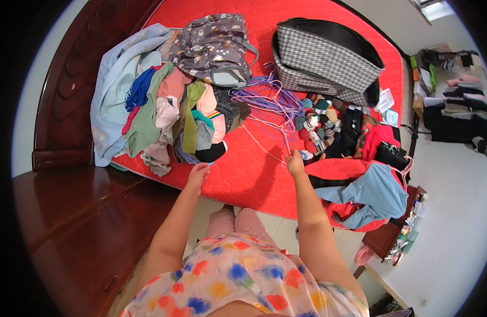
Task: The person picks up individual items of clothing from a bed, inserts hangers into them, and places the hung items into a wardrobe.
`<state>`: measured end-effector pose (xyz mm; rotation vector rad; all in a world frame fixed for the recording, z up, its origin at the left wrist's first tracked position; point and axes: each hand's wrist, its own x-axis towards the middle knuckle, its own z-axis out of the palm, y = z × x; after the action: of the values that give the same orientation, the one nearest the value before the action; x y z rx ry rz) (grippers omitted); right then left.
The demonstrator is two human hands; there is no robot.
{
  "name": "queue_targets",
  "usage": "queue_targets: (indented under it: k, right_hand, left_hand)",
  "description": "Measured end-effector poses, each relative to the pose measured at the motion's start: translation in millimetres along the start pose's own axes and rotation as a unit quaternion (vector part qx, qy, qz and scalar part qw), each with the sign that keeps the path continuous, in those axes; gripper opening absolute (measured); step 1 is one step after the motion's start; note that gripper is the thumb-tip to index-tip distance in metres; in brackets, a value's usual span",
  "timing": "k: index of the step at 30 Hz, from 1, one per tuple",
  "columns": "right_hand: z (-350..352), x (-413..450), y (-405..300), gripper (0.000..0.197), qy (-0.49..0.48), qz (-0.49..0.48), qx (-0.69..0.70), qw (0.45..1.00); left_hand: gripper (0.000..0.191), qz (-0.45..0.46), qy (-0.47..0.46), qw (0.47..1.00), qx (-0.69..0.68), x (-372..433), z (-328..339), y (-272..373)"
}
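Observation:
My right hand (295,163) grips a pink clothes hanger (263,145) at the front of the red quilted mattress (247,180). A tangled heap of purple and pink hangers (269,97) lies just beyond it. My left hand (198,176) is at the near edge of the clothes pile, fingers slightly curled and apart, with nothing visible in them. Closest to it are a black garment (212,152) and an olive-green one (193,119). The pile also includes a sage-green top (148,128) and a blue garment (139,91).
Behind the pile sits a patterned grey fabric bag (212,43). A houndstooth storage bag (326,55) stands at the back right, with rolled socks (316,123) before it. At right lies a blue-grey long-sleeved top (376,194) with a pink hanger. A dark wooden headboard (81,79) borders the left.

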<state>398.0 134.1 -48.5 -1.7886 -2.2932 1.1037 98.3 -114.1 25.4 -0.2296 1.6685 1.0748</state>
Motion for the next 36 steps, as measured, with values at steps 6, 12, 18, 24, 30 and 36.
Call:
queue_targets:
  k: [6,12,18,24,30,36]
  right_hand:
    - [45.8,75.2,18.1,0.046,-0.048,0.068,-0.058,0.995]
    - [98.4,145.9,42.4,0.065,0.073,0.084,0.148,0.983]
    - [88.2,160.9,39.0,0.045,0.064,0.114,0.148,0.98]
    - [0.5,105.5,-30.8,0.035,0.089,0.062,0.089,0.99]
    - [-62.1,32.5,-69.2,0.039,0.061,-0.046,0.06,0.995]
    - [-82.7,-23.6,-165.2,0.04,0.033,-0.123,0.148,0.981]
  left_hand:
    - [0.021,-0.017,0.002,1.0,-0.014,18.7,13.2,-17.8]
    - [0.019,-0.031,-0.01,0.999,-0.04,23.7,32.4,-15.6]
    - [0.019,-0.04,-0.026,0.998,-0.029,23.7,47.3,-4.4]
    - [0.019,-0.022,-0.008,0.998,-0.051,-1.1,36.8,6.4]
    - [0.021,0.046,0.006,0.995,-0.089,-17.1,9.6,23.5]
    - [0.026,0.124,0.082,0.982,-0.117,-23.9,-37.2,54.5]
